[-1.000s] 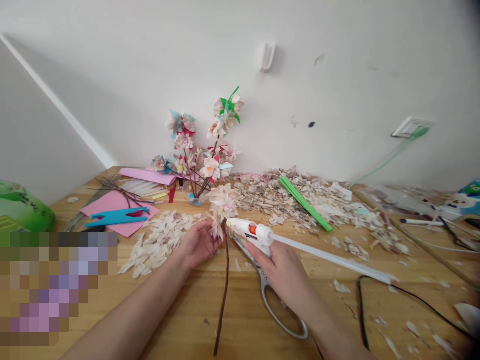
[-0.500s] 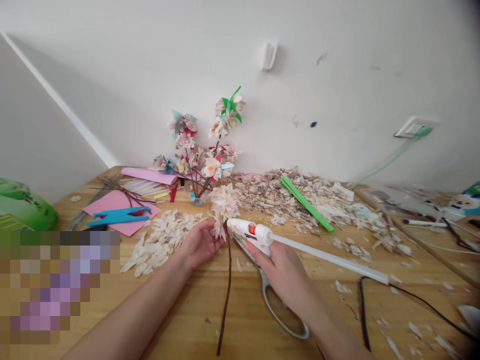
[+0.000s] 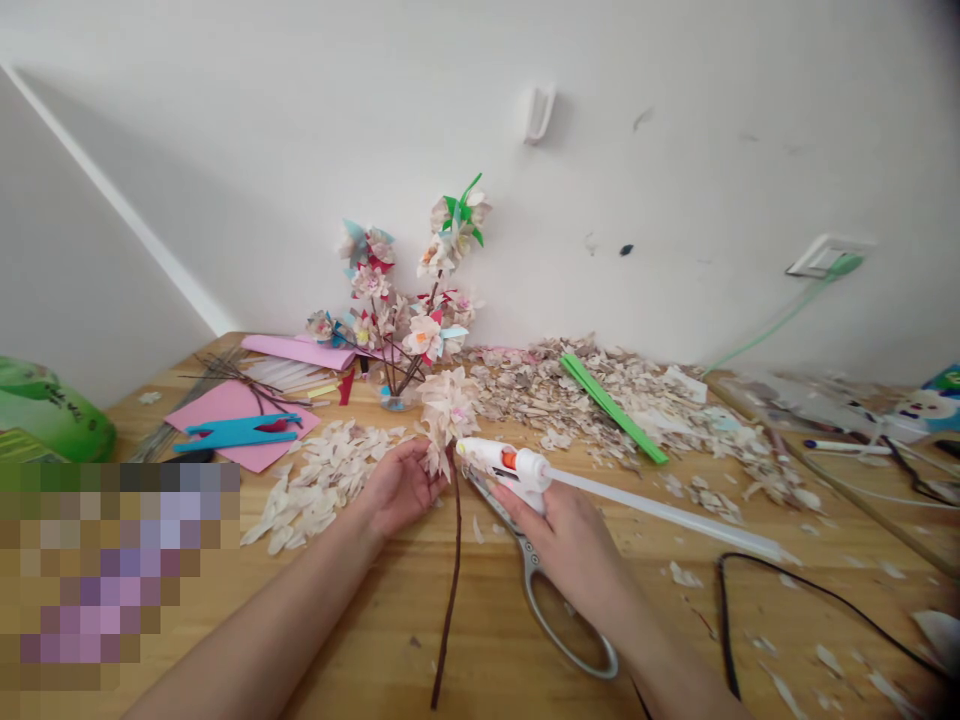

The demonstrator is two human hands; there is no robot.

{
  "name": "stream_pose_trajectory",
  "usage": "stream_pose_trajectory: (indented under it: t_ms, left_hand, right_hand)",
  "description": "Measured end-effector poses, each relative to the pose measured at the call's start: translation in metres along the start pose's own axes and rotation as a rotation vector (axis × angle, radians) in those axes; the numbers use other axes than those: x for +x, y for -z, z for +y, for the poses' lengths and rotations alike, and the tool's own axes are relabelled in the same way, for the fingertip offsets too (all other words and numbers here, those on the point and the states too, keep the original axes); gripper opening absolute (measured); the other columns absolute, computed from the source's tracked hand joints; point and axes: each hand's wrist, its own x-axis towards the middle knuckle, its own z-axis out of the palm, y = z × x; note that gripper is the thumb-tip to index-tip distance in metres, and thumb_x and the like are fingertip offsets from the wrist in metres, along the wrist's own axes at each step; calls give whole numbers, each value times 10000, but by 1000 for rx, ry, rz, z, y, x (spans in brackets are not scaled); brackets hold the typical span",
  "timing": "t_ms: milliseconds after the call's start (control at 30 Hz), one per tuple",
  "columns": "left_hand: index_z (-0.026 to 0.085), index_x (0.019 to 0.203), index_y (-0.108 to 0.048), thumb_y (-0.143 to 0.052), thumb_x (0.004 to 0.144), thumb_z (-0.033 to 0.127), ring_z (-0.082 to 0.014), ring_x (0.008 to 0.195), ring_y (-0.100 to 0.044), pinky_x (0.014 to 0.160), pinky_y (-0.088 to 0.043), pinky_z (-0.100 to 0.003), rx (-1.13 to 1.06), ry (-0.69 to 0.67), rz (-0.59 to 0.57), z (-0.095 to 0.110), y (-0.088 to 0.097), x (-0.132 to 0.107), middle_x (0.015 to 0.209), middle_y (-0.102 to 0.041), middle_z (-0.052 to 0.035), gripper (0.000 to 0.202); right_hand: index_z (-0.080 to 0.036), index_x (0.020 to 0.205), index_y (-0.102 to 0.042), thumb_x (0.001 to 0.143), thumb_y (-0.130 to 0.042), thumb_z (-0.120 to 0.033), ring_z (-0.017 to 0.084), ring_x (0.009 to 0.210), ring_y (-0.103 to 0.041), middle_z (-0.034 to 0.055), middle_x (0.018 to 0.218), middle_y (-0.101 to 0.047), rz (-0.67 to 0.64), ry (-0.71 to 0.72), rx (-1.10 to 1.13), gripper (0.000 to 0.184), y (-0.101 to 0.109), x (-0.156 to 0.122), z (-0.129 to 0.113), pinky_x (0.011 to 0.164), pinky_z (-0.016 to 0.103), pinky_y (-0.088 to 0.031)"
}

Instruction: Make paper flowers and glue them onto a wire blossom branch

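My left hand (image 3: 406, 487) is closed around the base of a pale petal flower (image 3: 451, 405), whose dark brown twig stem (image 3: 456, 570) hangs down over the table. In my right hand (image 3: 566, 530) is a white glue gun (image 3: 510, 468) with an orange part, its nozzle close to the stem just under the bloom. A long translucent glue stick (image 3: 664, 510) sticks out of the gun's back to the right. Beneath my right hand lie grey-handled scissors (image 3: 536, 590) on the wood, partly covered. Whether the nozzle touches the stem I cannot tell.
Several finished flowers (image 3: 371, 280) stand in a small clear holder (image 3: 397, 400) at the back. Loose petals (image 3: 322, 480) lie left, and a bigger petal heap (image 3: 517, 395) right, with green paper strips (image 3: 615, 410). Blue paper (image 3: 240, 432) rests on pink paper (image 3: 259, 455). A black cable (image 3: 726, 620) runs right.
Both hands stay almost in place. The glue gun and its glue stick have tilted slightly, and the lower end of the twig has shifted a little left.
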Motion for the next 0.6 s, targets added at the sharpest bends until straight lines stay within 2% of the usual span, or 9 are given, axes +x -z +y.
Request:
stream_pose_trajectory:
  t_ms: [333,600]
  left_hand:
    - [119,750,-586,-429,720,69,-133,609,-632,568,-505,-235,-8,7,9,0,-2,-1,648,-670,-54,166]
    - [111,754,-586,-434,720,73,-126,604,-626,581,-500,-226,-9,10,-2,0,0,0,644,-668,-51,161]
  right_hand:
    - [-163,1064,-583,835,-430,-406,271,825,-618,97,898,-675,13,-38,0,368,-1,0,2,674,329,-449]
    - [-199,1027,-589,841,-424,-395,210,638,-609,58,752,-661,33,-14,-18,317,-1,-4,1,535,256,-418]
